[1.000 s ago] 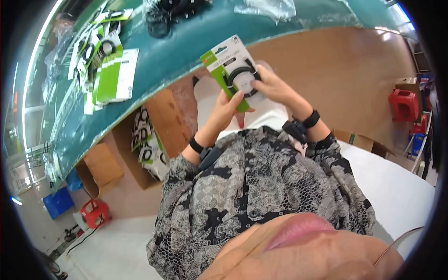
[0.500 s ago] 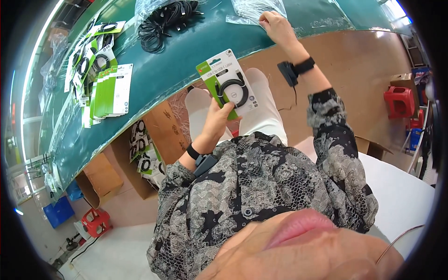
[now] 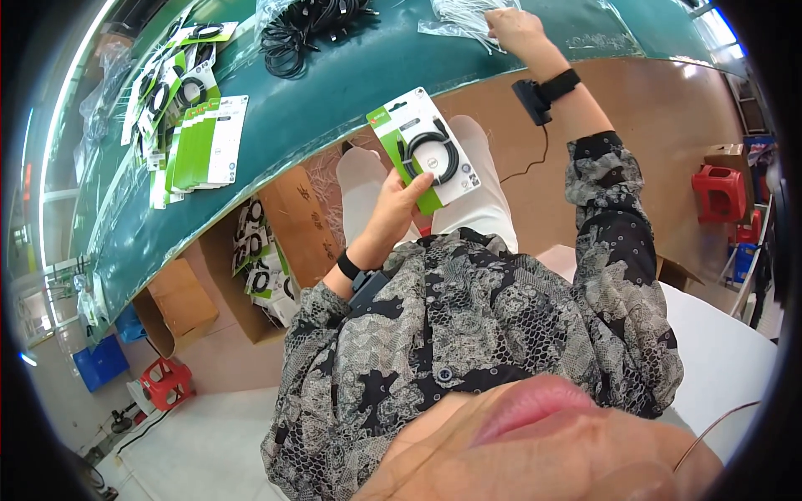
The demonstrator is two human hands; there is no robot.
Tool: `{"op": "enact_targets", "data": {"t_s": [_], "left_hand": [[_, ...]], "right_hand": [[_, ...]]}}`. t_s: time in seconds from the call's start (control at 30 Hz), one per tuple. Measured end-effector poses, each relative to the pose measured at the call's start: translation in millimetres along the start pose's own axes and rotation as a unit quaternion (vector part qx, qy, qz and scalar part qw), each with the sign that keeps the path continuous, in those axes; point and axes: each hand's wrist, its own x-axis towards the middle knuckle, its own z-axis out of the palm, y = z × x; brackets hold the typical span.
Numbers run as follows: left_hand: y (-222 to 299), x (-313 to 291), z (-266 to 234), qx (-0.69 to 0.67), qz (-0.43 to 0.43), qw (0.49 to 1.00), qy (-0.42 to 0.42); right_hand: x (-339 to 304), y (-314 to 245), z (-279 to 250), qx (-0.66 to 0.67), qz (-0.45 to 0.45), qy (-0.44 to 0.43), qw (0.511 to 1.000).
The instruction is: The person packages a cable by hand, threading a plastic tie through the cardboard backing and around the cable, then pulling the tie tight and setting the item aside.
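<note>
My left hand (image 3: 399, 204) grips the lower edge of a green-and-white cable card (image 3: 458, 188), its thumb across the front. On the card sits a coiled black cable (image 3: 452, 159). My right hand (image 3: 516, 32) is at the far table edge, beside a clear bag of thin white plastic strips (image 3: 464, 13) that look like cable ties. Its fingers are curled together; whatever is between them is hidden.
On the green table (image 3: 351, 100) lie a bundle of black cables (image 3: 288, 46), a stack of cards (image 3: 196, 154) and several carded cables (image 3: 159, 96). Below it, a cardboard box (image 3: 238, 288) holds more carded cables (image 3: 266, 267). A red stool (image 3: 720, 194) stands at right.
The view has shifted slightly, and the table things appear farther right and higher. My left hand still holds the card, tilted a little more. My right hand stays by the white strips.
</note>
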Motion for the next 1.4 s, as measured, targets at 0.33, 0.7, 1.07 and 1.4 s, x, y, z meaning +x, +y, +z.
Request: {"op": "enact_targets", "data": {"t_s": [0.33,0.7,1.07,1.4], "left_hand": [[57,8,32,-0.201,0.093,0.975,-0.036],[75,-5,43,-0.638,-0.115,0.729,-0.221],[77,-15,55,-0.7,-0.149,0.659,-0.232],[75,-15,51,-0.696,-0.142,0.669,-0.22]], "right_hand": [[-117,-33,-30,0.513,-0.059,-0.088,0.852],[-205,-148,-38,0.482,-0.075,0.247,0.837],[-204,-156,-46,0.434,-0.125,0.323,0.831],[-202,-157,-44,0.422,-0.137,0.311,0.841]]}}
